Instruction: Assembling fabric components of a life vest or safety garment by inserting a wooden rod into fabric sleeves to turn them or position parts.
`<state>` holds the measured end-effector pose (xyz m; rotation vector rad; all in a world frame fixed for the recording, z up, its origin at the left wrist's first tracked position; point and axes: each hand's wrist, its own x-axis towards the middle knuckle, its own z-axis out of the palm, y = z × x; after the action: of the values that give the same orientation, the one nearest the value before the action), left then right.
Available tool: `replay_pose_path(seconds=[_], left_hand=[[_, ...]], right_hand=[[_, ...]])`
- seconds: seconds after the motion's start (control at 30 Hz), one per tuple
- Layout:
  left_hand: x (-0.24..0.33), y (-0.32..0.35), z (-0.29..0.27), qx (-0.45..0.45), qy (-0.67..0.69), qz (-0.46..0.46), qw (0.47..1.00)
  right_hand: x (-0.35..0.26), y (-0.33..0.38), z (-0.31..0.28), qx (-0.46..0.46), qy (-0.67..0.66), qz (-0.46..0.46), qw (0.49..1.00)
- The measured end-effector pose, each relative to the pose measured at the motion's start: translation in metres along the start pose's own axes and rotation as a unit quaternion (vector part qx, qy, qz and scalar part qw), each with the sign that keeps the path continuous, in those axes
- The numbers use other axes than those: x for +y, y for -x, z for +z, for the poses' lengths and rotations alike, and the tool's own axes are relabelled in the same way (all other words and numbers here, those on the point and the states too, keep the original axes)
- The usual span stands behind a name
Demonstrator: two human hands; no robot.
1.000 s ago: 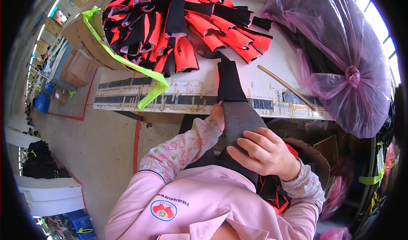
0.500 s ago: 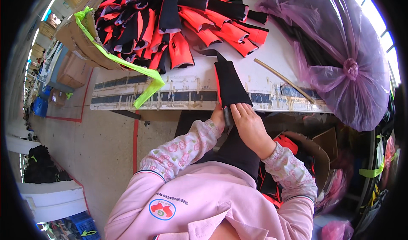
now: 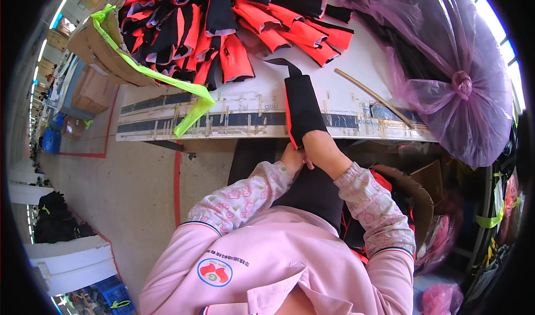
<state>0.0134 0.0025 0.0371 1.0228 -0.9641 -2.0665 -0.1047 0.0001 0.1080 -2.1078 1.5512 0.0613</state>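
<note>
A tapered black fabric piece point(image 3: 305, 104) with an orange-red edge lies over the front of the white table, pointing away from me. A dark strap runs from its far end. My left hand point(image 3: 292, 158) is closed at its near left corner, just below the table edge; part of that hand is hidden. My right hand point(image 3: 317, 149) is bent in at the near end of the piece, close against the left. Its thumb shows, but its other fingers are out of sight, so I cannot see whether they are inside the fabric or under it.
A heap of similar black and orange-red pieces point(image 3: 237, 58) spreads from a cardboard box point(image 3: 100, 50) with a neon-yellow strip point(image 3: 192, 114). A thin wooden stick point(image 3: 373, 97) lies right of my hands. Beyond it sits a knotted purple plastic bag point(image 3: 446, 53). Another open carton point(image 3: 421, 198) stands below the table.
My right hand has gone from lying flat on top of the fabric's near end to bending down at its edge, fingers now hidden. The fabric's near end has shifted slightly.
</note>
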Motion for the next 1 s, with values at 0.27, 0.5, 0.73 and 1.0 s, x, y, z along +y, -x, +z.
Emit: replay_pose_path(seconds=[0.27, 0.5, 0.73, 1.0], left_hand=[[-0.046, -0.026, -0.023, 0.055, -0.123, 0.239, 0.962], [-0.021, -0.019, -0.012, 0.009, -0.171, 0.156, 0.973], [-0.029, -0.021, -0.022, 0.006, -0.13, 0.074, 0.989], [-0.032, -0.019, -0.033, -0.025, -0.098, -0.067, 0.993]], right_hand=[[-0.007, -0.003, 0.049, 0.143, 0.062, 0.015, 0.988], [0.019, -0.028, 0.057, -0.039, 0.068, 0.07, 0.994], [0.039, -0.065, 0.075, -0.036, -0.004, 0.022, 0.999], [0.038, -0.059, 0.087, -0.173, -0.144, 0.045, 0.973]])
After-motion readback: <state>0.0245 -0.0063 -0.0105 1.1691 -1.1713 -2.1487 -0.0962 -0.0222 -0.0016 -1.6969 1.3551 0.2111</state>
